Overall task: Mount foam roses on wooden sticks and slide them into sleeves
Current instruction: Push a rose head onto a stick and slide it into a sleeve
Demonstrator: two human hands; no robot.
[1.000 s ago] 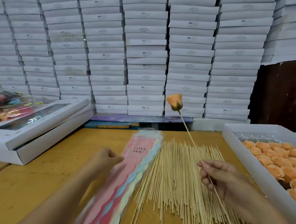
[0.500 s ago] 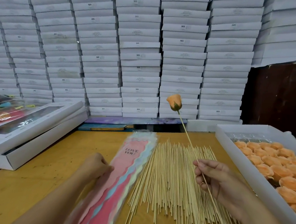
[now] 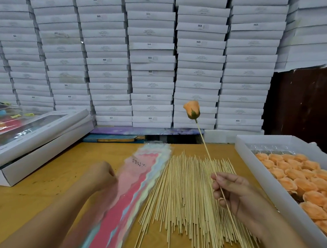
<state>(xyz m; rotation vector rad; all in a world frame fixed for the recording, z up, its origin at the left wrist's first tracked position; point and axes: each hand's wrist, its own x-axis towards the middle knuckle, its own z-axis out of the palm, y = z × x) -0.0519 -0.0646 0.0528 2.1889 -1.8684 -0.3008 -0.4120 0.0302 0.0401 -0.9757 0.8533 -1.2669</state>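
Note:
An orange foam rose (image 3: 192, 109) is mounted on a thin wooden stick (image 3: 204, 145) that slants up and to the left. My right hand (image 3: 237, 195) pinches the stick low down, above the spread of loose sticks (image 3: 188, 199) on the wooden table. A fanned stack of pink and pastel sleeves (image 3: 132, 191) lies left of the sticks. My left hand (image 3: 102, 175), fingers curled, is at the left edge of the sleeves; the blur hides whether it grips one.
A white tray (image 3: 270, 187) full of orange foam roses (image 3: 309, 180) stands at the right. Flat white gift boxes (image 3: 31, 141) lie at the left. A wall of stacked white boxes (image 3: 154, 55) rises behind the table.
My left hand has drawn back toward me along the sleeves' left edge, and the sleeve stack has shifted slightly. The rose on its stick stays held almost still.

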